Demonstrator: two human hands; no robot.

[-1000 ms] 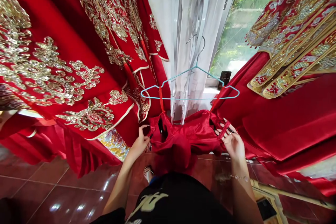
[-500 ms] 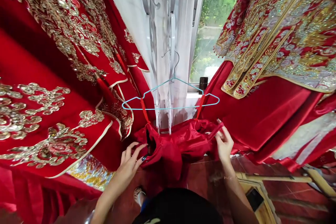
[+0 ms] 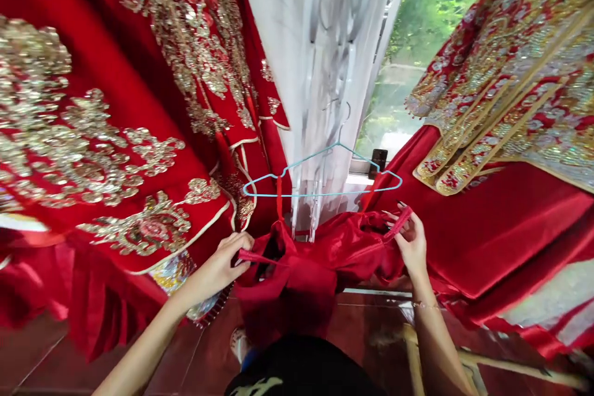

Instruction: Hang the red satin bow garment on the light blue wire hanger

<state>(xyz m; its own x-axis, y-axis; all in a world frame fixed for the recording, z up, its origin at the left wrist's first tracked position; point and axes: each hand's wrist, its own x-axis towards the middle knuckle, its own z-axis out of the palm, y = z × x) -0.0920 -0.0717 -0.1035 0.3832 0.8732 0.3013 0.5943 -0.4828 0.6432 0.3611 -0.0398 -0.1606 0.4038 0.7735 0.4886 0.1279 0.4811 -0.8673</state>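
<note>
Window (image 3: 429, 52): beyond the teal wire hanger (image 3: 322, 194), with green foliage outside.
Embroidered gowns: one red gown with gold sequin work (image 3: 106, 136) hangs left of the hanger; a red gown with a gold-and-silver beaded top (image 3: 515, 99) hangs to its right.
Tiled floor (image 3: 208, 359): glossy, dark red, well below the hanger.
Sheer white curtain (image 3: 320, 68): directly behind the hanger.
Red satin garment (image 3: 290, 288): bunched just below the hanger, with red straps rising to the hanger's arms.
Left hand (image 3: 216, 263): left of the hanger's lower edge, narrowly closed, fingers holding a thin red strap (image 3: 250, 256) at the garment's left side.
Right hand (image 3: 411, 244): below the hanger's right arm, narrowly pinching a red strap loop (image 3: 400, 224).
Bracelet (image 3: 424, 305): thin chain on the right wrist, below the hanger.
Small black object (image 3: 378, 163): upright on the window sill, just behind the hanger's right arm.
</note>
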